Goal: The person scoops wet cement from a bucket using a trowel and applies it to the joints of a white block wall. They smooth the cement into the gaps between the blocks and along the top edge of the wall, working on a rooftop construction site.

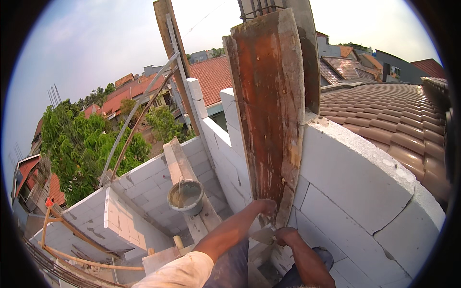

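a trowel point(262, 235) is held low in the near centre of the scene, by the foot of a formwork panel point(266, 110); its blade is pointed left, its long axis laid roughly left to right. the panel is stood upright lengthwise. the blade is grey, thin and flat; the panel is stained rust-brown, streaked and edged with rough, weathered timber. the trowel is gripped by the curled right hand point(286, 236). the left hand point(265, 207) is placed at the panel's lower end; whether anything is gripped by it cannot be told. pale, squared white blocks point(355, 168) are stacked on the right, and a round bucket point(194, 210) is set on a wooden plank point(175, 158) on the left.
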Motion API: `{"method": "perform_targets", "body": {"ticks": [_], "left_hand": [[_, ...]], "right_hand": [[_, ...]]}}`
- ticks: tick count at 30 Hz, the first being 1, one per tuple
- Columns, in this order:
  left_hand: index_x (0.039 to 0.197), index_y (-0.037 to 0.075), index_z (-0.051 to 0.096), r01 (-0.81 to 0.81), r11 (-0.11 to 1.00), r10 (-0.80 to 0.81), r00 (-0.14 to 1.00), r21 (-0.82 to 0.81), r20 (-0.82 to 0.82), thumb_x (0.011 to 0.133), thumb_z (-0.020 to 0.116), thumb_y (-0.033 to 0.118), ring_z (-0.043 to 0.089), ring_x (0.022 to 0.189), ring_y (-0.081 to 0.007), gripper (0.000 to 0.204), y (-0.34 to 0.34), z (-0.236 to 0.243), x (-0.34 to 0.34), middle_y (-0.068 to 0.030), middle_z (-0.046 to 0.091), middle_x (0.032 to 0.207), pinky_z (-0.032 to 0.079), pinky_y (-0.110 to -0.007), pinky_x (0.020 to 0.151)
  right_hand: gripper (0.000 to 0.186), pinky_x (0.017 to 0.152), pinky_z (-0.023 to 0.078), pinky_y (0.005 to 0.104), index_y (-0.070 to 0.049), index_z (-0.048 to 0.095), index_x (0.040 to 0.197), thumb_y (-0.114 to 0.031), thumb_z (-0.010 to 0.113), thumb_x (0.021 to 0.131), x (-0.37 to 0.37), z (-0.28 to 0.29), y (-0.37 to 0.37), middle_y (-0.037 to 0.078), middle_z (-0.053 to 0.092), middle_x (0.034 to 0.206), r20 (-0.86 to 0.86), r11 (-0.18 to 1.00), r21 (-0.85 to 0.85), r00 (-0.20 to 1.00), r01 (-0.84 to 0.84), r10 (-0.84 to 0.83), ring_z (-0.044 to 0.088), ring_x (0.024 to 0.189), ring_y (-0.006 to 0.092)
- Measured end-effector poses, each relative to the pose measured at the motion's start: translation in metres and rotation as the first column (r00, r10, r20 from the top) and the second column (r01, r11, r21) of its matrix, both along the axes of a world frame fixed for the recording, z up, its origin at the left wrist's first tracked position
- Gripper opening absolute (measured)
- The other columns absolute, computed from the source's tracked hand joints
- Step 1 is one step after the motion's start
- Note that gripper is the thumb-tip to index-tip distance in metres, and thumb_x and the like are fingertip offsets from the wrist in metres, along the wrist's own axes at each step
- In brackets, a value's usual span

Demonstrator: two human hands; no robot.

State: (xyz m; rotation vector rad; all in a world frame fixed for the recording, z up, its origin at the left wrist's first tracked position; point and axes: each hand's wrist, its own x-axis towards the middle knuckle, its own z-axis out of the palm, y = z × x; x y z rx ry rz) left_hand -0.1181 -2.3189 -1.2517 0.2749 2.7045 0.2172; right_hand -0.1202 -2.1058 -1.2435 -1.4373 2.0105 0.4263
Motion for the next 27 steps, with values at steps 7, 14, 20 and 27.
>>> {"method": "perform_targets", "body": {"ticks": [7,14,20,27], "left_hand": [[0.080,-0.002,0.075,-0.016,1.000,0.016,1.000,0.013,0.001,0.078,0.064,0.019,0.069,0.077,-0.0344,0.024,0.014,0.016,0.002,-0.0197,0.072,0.082,0.055,-0.045,0.073],[0.083,-0.004,0.074,-0.031,0.999,0.028,0.998,0.044,0.054,0.079,0.063,0.020,0.070,0.079,-0.0353,0.027,0.018,0.023,-0.001,-0.0218,0.072,0.084,0.055,-0.046,0.074],[0.083,-0.005,0.074,-0.044,0.998,0.047,0.998,0.047,-0.053,0.080,0.063,0.019,0.070,0.081,-0.0367,0.027,0.010,0.011,0.007,-0.0216,0.072,0.085,0.055,-0.046,0.075],[0.085,-0.006,0.074,-0.058,0.998,0.058,0.995,-0.005,0.077,0.078,0.064,0.016,0.071,0.083,-0.0356,0.025,0.019,0.007,-0.012,-0.0219,0.073,0.087,0.055,-0.047,0.073]], "right_hand": [[0.030,0.066,0.055,0.0391,0.002,0.073,0.103,-0.008,0.063,0.077,-0.005,0.009,0.008,0.014,0.074,0.093,0.129,0.997,-0.019,0.989,0.071,-0.068,0.072,0.080,0.0246],[0.040,0.087,0.055,0.0421,-0.007,0.073,0.114,-0.026,0.072,0.079,-0.009,-0.020,0.001,0.012,0.073,0.116,0.125,0.992,0.063,0.985,0.109,-0.116,0.070,0.108,0.0283],[0.037,0.076,0.055,0.0418,-0.002,0.073,0.107,-0.020,0.069,0.075,-0.005,-0.020,0.001,0.015,0.074,0.103,0.107,0.996,-0.065,0.993,0.054,-0.047,0.071,0.092,0.0284],[0.035,0.068,0.055,0.0413,-0.001,0.074,0.099,-0.021,0.071,0.071,-0.011,-0.015,0.014,0.016,0.074,0.089,0.129,0.992,-0.092,0.989,0.085,-0.072,0.072,0.079,0.0279]]}}
